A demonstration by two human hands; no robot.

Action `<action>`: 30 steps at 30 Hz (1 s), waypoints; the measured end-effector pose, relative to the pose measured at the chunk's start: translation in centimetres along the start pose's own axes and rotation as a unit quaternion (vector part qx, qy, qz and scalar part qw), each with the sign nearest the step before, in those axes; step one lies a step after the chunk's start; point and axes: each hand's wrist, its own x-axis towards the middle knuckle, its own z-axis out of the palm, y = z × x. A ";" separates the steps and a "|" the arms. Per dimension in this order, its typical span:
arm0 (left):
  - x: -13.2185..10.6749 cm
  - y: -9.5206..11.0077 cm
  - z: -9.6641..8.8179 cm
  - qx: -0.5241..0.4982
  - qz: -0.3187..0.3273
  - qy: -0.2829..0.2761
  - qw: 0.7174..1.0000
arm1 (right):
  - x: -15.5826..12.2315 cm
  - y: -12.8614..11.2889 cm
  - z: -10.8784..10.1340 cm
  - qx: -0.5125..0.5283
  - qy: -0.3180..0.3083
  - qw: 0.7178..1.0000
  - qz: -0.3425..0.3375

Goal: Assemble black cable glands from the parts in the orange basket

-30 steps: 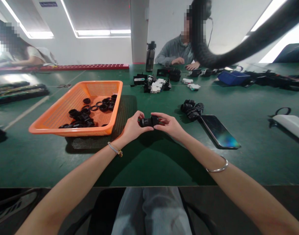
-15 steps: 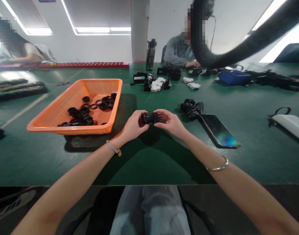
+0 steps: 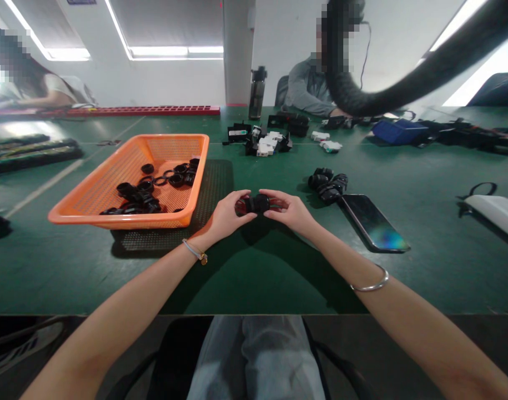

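One fitting still gripped, left hand, right hand

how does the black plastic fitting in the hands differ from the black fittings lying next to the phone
The black plastic fitting is one piece, gripped between left hand and right hand; the black fittings beside the dark phone are several, lying untouched on the green table. Both look black, round.
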 end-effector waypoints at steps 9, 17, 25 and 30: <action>-0.2 -0.3 0.1 -0.055 -0.017 -0.001 0.998 | 0.3 0.6 0.2 0.024 0.026 0.999 0.020; -0.1 -0.4 0.1 -0.060 -0.050 -0.010 0.997 | 0.1 0.2 0.2 0.022 0.029 0.999 0.028; -0.1 -0.7 0.1 -0.080 -0.053 -0.010 0.995 | 0.0 0.0 0.2 0.014 0.033 0.999 0.041; 0.0 -0.3 0.0 -0.067 -0.062 -0.014 0.996 | 0.1 -0.1 0.0 0.035 0.018 0.998 0.052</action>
